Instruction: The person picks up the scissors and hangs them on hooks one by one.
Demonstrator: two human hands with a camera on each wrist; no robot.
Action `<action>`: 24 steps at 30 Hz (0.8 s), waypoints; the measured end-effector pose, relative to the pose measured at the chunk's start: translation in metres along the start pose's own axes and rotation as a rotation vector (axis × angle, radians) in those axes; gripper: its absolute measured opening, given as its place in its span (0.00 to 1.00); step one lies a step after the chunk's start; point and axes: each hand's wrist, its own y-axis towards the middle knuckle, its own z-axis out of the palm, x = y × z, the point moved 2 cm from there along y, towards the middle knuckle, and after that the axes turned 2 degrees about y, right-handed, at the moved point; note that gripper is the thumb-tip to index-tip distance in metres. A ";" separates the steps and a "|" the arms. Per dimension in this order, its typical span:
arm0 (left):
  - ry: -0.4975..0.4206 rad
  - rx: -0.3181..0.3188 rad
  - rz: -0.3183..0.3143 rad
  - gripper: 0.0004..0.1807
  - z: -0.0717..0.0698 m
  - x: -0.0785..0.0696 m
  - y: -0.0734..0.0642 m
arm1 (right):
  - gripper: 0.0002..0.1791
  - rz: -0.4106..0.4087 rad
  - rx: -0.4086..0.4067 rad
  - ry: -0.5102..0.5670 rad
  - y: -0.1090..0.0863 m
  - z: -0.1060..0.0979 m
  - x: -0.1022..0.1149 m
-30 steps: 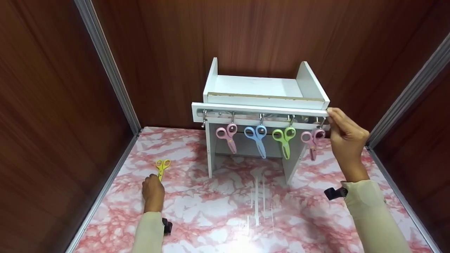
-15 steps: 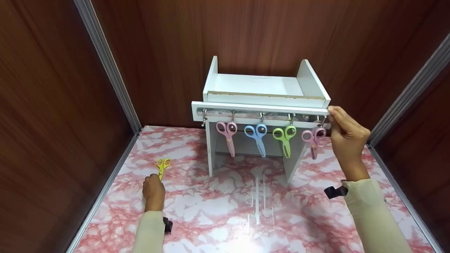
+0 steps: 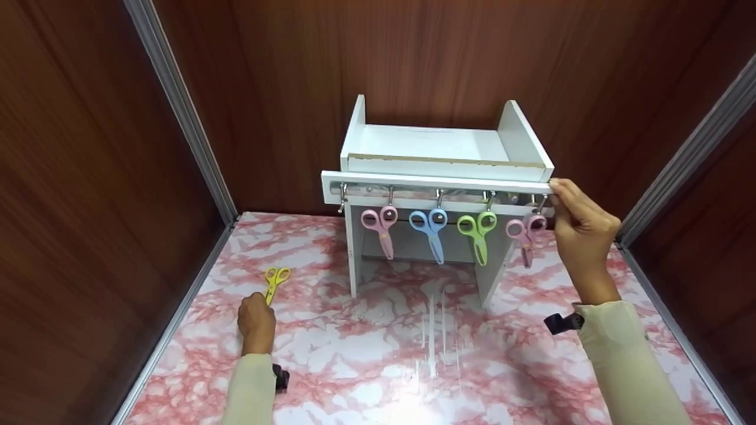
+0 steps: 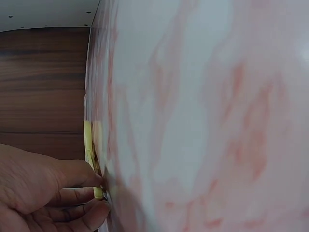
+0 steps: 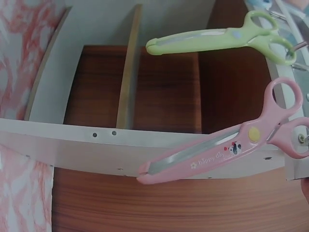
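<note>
Yellow scissors [image 3: 271, 291] lie at the left on the marbled surface, handle loops pointing away. My left hand [image 3: 257, 321] pinches their blade end between thumb and fingers; in the left wrist view that hand [image 4: 53, 193] partly hides the scissors [image 4: 88, 137]. With its fingertips, my right hand [image 3: 585, 230] grips the right end of a white hook rail [image 3: 437, 179]. From the rail's hooks hang pink scissors [image 3: 384, 235], blue scissors [image 3: 436, 239], green scissors [image 3: 479, 242] and another pink pair [image 3: 527, 241] beside my right hand. The leftmost hook [image 3: 342, 198] carries nothing.
A small white shelf unit [image 3: 434, 144] stands behind the rail, its side panel [image 5: 145, 147] close in the right wrist view. Dark wooden walls [image 3: 437, 53] with metal corner strips [image 3: 183, 112] surround the red-and-white marbled surface [image 3: 336, 348].
The leftmost pink scissors have swayed slightly on their hook. The yellow scissors have shifted a touch to the right at their handles. Both hands stay almost in place.
</note>
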 end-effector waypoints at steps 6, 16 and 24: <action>-0.022 0.051 -0.030 0.03 -0.002 0.003 -0.001 | 0.14 -0.003 0.002 0.004 -0.001 0.001 -0.002; -0.206 0.080 -0.056 0.03 -0.011 0.012 0.002 | 0.14 -0.008 -0.008 -0.007 -0.001 0.000 -0.002; -0.253 0.088 -0.055 0.03 -0.014 0.016 0.000 | 0.14 -0.003 -0.004 0.000 -0.001 0.000 -0.001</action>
